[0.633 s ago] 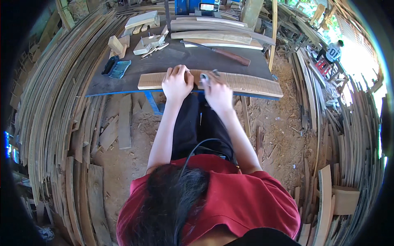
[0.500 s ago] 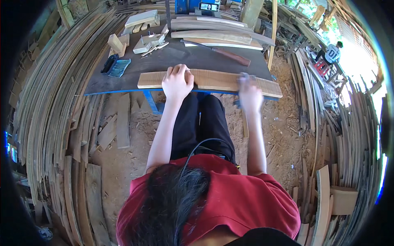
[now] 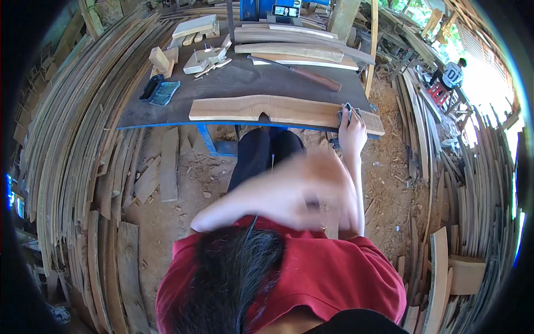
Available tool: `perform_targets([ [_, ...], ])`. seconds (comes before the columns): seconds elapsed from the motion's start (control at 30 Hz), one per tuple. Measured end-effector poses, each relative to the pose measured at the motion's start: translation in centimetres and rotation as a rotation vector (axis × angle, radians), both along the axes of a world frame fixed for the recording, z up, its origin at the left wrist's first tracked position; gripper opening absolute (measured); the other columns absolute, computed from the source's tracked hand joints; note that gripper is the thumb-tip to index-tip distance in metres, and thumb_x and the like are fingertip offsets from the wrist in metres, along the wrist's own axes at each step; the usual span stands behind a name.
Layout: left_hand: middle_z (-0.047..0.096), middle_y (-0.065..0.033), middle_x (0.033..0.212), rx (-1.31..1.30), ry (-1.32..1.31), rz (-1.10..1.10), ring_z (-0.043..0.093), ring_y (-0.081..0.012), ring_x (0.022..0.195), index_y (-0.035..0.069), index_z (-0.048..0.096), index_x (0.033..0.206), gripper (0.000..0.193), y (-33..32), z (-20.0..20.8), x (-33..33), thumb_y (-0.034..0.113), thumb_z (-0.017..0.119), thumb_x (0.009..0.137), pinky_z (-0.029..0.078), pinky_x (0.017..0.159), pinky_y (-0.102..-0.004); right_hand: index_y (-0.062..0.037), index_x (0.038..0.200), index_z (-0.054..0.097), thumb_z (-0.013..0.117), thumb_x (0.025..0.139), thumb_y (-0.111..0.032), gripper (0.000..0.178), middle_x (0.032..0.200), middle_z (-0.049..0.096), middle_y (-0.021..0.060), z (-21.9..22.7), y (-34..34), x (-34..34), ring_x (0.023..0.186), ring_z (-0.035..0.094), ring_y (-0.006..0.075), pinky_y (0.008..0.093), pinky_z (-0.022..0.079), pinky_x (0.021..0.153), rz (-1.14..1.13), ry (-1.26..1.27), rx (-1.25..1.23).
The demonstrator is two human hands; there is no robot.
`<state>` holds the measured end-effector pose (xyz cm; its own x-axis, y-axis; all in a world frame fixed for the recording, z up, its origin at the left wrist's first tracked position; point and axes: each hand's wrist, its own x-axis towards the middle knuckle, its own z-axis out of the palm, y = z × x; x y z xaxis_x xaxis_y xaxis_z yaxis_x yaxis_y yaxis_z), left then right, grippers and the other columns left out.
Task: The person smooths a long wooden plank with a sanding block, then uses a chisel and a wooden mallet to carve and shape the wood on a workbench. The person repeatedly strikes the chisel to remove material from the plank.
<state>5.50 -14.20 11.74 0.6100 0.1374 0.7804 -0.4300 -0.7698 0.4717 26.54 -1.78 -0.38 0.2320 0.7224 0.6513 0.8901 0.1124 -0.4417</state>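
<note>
A long light-brown wooden board [image 3: 222,107] lies along the near edge of the workbench, its right end reaching past the bench corner. It has a small notch in the middle of its near edge. Near the right end, my right hand [image 3: 354,129] is closed on a folded dark-grey sheet [image 3: 341,114] that looks like sandpaper, pressed against the board. Smeared by motion, my left hand [image 3: 322,189] is away from the board, crossing in front of my right forearm; its fingers cannot be made out.
On the dark workbench [image 3: 222,83] rest a wood rasp or file with a brown handle [image 3: 317,79], a blue crumpled sheet [image 3: 165,93], a black object [image 3: 151,87], wood blocks [image 3: 162,60] and stacked planks [image 3: 289,51]. Long strips line both sides. Another person [image 3: 451,72] sits far right.
My left hand has left the board's middle and swung back to the right over my right forearm. My right hand has shifted slightly right along the board.
</note>
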Motion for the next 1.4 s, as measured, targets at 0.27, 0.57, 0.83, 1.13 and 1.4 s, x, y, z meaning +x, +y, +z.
perform_targets([
  [0.27,0.056,-0.0047,0.112,0.022,0.172,-0.466,0.052,-0.0207,0.102,0.009,0.055,0.111,0.025,-7.1,-2.2,5.2,0.022,0.047,0.091,0.031,0.093,-0.0393,-0.0024,0.098,0.066,0.048,0.091,-0.025,0.030,0.104,0.064,0.0144,0.0,0.4,0.1,0.098,0.060,0.0304,0.0376,0.046,0.087,0.025,0.018,0.034],
  [0.57,0.056,-0.0050,0.114,-0.014,0.108,-0.421,0.052,-0.0196,0.103,0.008,0.055,0.111,0.026,-8.2,-2.1,6.2,0.022,0.044,0.093,0.031,0.093,-0.0391,-0.0024,0.098,0.066,0.049,0.091,-0.024,0.029,0.104,0.064,0.0138,0.1,0.2,0.0,0.097,0.060,0.0307,0.0373,0.046,0.086,0.031,0.041,0.035],
  [0.83,0.061,-0.0089,0.098,-0.158,0.101,-0.457,0.056,-0.0264,0.092,0.007,0.061,0.099,0.022,-8.7,-2.4,6.6,0.024,0.052,0.087,0.038,0.087,-0.0406,-0.0018,0.097,0.066,0.049,0.091,-0.023,0.028,0.103,0.064,0.0143,-0.2,0.4,0.2,0.097,0.060,0.0309,0.0376,0.046,0.087,0.035,0.034,0.044],
  [1.13,0.064,-0.0111,0.092,-0.164,0.140,-0.483,0.059,-0.0272,0.088,0.003,0.064,0.090,0.019,-8.5,-2.8,6.9,0.019,0.055,0.084,0.043,0.083,-0.0392,-0.0010,0.097,0.066,0.048,0.091,-0.022,0.028,0.102,0.065,0.0151,-0.1,0.4,0.2,0.096,0.060,0.0315,0.0380,0.046,0.087,0.054,0.013,0.074],
  [1.4,0.060,-0.0113,0.086,-0.165,0.217,-0.715,0.057,-0.0293,0.084,0.001,0.060,0.091,0.017,-7.7,-2.9,6.0,0.007,0.053,0.077,0.042,0.081,-0.0393,-0.0011,0.096,0.066,0.048,0.091,-0.023,0.029,0.101,0.065,0.0164,0.0,0.3,0.0,0.096,0.060,0.0323,0.0384,0.045,0.087,0.052,0.032,0.075],
])
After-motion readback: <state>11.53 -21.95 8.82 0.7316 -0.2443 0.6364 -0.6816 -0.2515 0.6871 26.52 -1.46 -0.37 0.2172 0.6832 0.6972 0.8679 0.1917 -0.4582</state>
